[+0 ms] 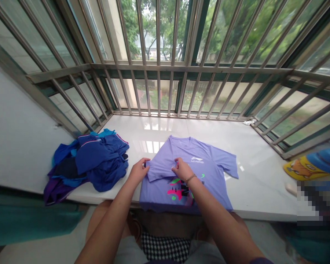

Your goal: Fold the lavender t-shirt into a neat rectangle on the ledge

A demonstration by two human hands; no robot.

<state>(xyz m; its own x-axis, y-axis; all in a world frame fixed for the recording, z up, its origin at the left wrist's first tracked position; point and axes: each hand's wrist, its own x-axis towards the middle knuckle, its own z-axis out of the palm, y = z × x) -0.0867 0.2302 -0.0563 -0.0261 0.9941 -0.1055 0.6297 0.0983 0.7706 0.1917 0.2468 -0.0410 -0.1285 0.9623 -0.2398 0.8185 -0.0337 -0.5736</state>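
A lilac T-shirt (211, 183) with a white chest logo and a pink, green and black print lies spread on the white sill, its collar toward the window. Its left-side sleeve is folded inward over the front. My left hand (139, 169) pinches the shirt's left edge by that sleeve. Near the middle of the chest, my right hand (183, 170) has its thumb and fingers closed on the folded sleeve's cloth. The shirt's bottom hem hangs at the sill's front edge.
A pile of blue and purple clothes (99, 161) rests on the left of the white sill (264, 176). Metal window bars (159, 69) stand behind. At the right is a yellow and blue object (310, 165). My knees are below the front edge.
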